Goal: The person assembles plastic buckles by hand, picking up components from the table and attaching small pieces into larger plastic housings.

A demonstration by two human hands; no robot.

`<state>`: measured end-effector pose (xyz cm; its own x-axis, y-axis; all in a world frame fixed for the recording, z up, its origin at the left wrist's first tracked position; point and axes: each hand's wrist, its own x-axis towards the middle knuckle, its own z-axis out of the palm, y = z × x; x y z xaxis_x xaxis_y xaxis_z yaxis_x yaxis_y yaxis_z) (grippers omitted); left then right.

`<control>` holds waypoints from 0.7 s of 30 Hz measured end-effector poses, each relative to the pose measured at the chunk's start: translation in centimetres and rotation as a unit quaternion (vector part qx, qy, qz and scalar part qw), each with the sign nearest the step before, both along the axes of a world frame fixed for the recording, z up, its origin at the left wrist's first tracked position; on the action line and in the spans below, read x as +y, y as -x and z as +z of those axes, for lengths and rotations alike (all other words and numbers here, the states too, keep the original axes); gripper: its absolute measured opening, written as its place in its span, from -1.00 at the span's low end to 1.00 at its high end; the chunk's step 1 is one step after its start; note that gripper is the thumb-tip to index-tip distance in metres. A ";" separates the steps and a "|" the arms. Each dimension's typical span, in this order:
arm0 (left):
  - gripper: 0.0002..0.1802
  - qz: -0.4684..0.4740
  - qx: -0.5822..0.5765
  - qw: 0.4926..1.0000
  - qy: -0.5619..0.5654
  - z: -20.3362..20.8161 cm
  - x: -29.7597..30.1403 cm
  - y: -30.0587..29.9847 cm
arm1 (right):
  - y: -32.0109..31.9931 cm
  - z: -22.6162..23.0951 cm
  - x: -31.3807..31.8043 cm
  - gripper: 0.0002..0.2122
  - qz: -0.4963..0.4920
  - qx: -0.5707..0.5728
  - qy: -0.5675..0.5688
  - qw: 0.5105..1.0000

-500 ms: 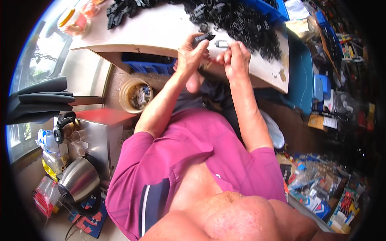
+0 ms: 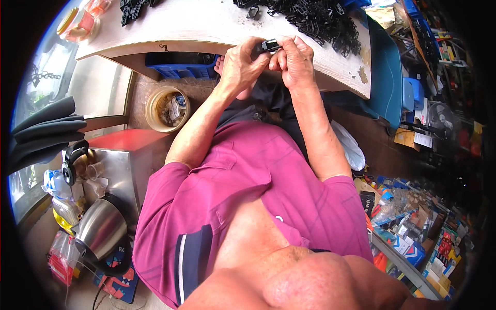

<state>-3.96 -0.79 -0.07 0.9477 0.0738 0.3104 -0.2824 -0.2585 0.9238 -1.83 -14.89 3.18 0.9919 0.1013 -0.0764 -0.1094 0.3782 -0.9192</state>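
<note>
Round tub (image 2: 149,113) on floor (image 2: 199,90) w/ mixed scraps in, blue crate (image 2: 188,71) under table (image 2: 206,23) w/ dark stuff, my L hand (image 2: 240,64) gripping small blk plastic part (image 2: 268,45) at table edge, R hand (image 2: 295,61) now pinching it too, hands together, were apart a sec ago

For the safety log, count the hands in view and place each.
2: the left hand, holding a small black part by the table; the right hand, at that part's right end. No others show.

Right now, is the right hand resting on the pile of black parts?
No, the right hand is at a small black piece in the left hand, off the pile.
</note>
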 end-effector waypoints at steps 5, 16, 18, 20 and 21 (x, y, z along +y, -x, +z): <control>-0.66 -0.002 -0.022 0.999 -0.031 0.5 0.1 0.4 | 0.5 -0.7 -0.1 -0.85 -0.014 -0.021 0.011 1.000; -0.85 -0.011 0.104 0.968 0.230 0.3 -0.5 0.2 | 1.9 -0.8 -0.2 -0.77 -0.060 0.061 0.048 0.995; -0.86 -0.017 0.108 0.969 0.220 0.4 -0.7 0.4 | 2.3 -0.7 -0.5 -0.77 -0.063 0.073 0.053 0.994; -0.87 -0.030 0.132 0.961 0.239 0.4 -1.0 0.6 | 2.5 -1.0 -1.0 -0.75 0.016 0.075 0.026 0.997; -0.87 -0.034 0.132 0.961 0.240 0.4 -1.3 0.7 | 2.8 -0.8 -1.0 -0.71 0.006 0.079 0.041 0.996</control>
